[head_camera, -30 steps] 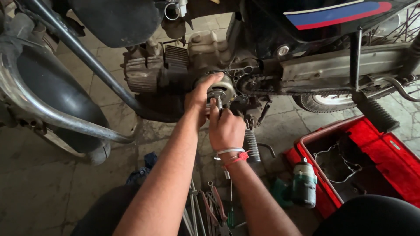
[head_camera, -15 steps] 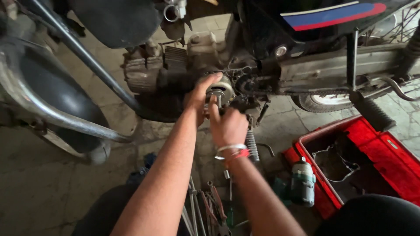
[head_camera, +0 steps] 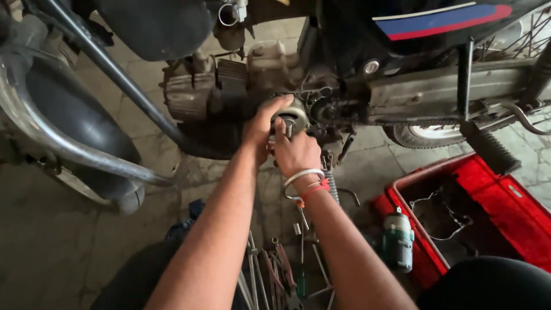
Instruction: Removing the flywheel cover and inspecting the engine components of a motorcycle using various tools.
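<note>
Bottom centre of the frame: loose hand tools (head_camera: 275, 270), wrenches and screwdrivers among them, lie fanned on the stone floor (head_camera: 57, 252) between the person's two forearms. Just right of them stands a small green-and-white bottle (head_camera: 398, 240), touching the near wall of an open red plastic tray (head_camera: 493, 189), which holds a thin wire or chain.

Centre of the frame: the right hand (head_camera: 295, 152), with white and red bands at the wrist, is closed with its fingers curled toward the palm. A thin metal shaft shows just above the knuckles, probably a tool held end-on; what the fingers clamp cannot be told for certain. The left hand (head_camera: 261, 129) wraps its fingers over the upper left rim of a round metal engine part (head_camera: 295, 115), thumb below, gripping it.

This round part sits at the side of the motorcycle engine (head_camera: 229, 92), just right of the finned cylinder and left of the chain case (head_camera: 425, 92). Judged by appearance, it is stiff cast or machined metal, fairly heavy for its size and likely oily, so slippery. The rim offers the surest hold; the centre is taken up by the shaft.

Upper frame: the dark fuel tank with its blue and red stripe (head_camera: 442, 14), and at far right a spoked rear wheel (head_camera: 425, 135). At left, a curved chrome guard bar (head_camera: 63, 143).
</note>
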